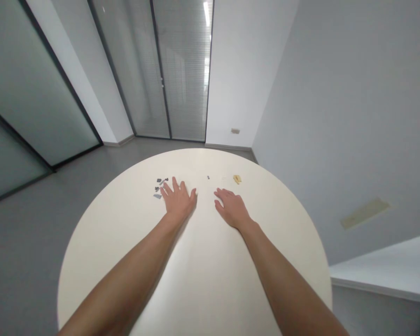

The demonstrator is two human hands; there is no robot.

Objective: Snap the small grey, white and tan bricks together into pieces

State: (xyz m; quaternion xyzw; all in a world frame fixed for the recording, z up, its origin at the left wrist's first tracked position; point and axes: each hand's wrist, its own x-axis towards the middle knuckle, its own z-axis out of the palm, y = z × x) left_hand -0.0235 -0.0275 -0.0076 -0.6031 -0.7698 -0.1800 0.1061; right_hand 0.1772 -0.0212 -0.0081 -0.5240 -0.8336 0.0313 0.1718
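Note:
My left hand [178, 198] is spread on the round white table [203, 270], palm down, its fingers at the edge of a loose group of small dark and grey pieces [157, 196]. Some of that group may be hidden under the fingers. My right hand [232, 206] rests over the table with its fingers stretched out to the left, and I see nothing held in it. Beyond its fingertips lie several small yellow pieces [237, 178]. One tiny dark piece [208, 177] lies between the hands, farther back. What kind of pieces these are is too small to tell.
Behind the table stands a glass partition with blinds [185, 70] in dark frames. A plain wall [353, 116] rises on the right, with a beige plate [364, 213] on it. Frosted glass panels [28, 84] are at the left, above a grey floor [31, 242].

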